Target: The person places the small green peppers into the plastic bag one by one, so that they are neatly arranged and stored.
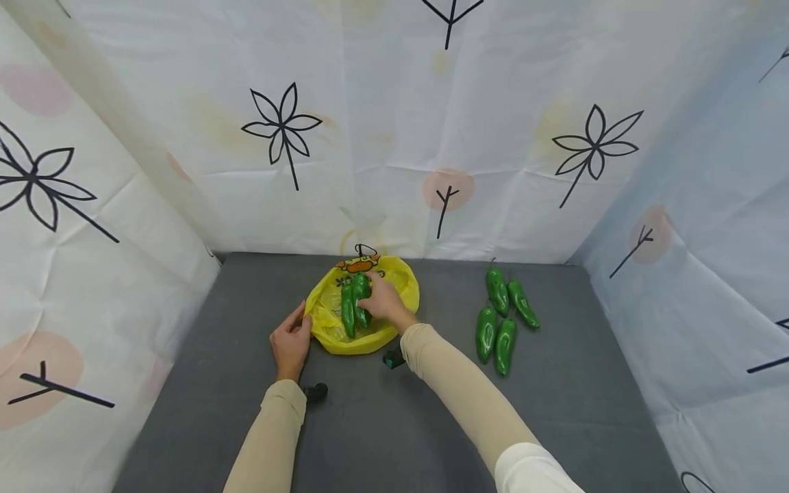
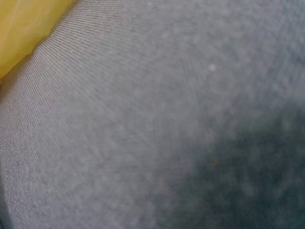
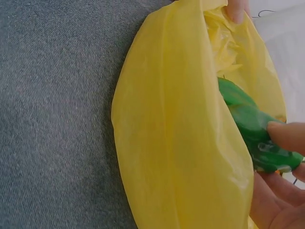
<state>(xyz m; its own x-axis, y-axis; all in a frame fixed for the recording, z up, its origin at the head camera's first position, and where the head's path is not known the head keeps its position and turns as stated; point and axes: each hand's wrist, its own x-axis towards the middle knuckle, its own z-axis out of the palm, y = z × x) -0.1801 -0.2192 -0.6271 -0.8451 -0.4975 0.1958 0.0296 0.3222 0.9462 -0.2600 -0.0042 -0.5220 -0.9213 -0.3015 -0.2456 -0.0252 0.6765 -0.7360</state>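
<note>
A yellow plastic bag (image 1: 335, 346) lies open-mouthed on the table, and it shows along the left wrist view's upper left corner. My left hand (image 1: 290, 342) pinches its left rim; a fingertip of that hand (image 3: 236, 10) shows at the top of the right wrist view. My right hand (image 1: 385, 301) reaches over the bag's mouth and grips a green chili pepper (image 1: 361, 305) between thumb and fingers. A second green chili pepper (image 1: 348, 311) is side by side with it, inside the bag. The bag's near wall partly hides the gripped pepper (image 3: 255, 126) in the right wrist view.
Several more green chili peppers (image 1: 505, 346) lie in a cluster on the dark grey table (image 1: 573, 383), right of the bag. Patterned white cloth (image 1: 382, 137) hangs behind the table and along both sides. Small dark wrist devices (image 1: 316, 393) sit by both wrists.
</note>
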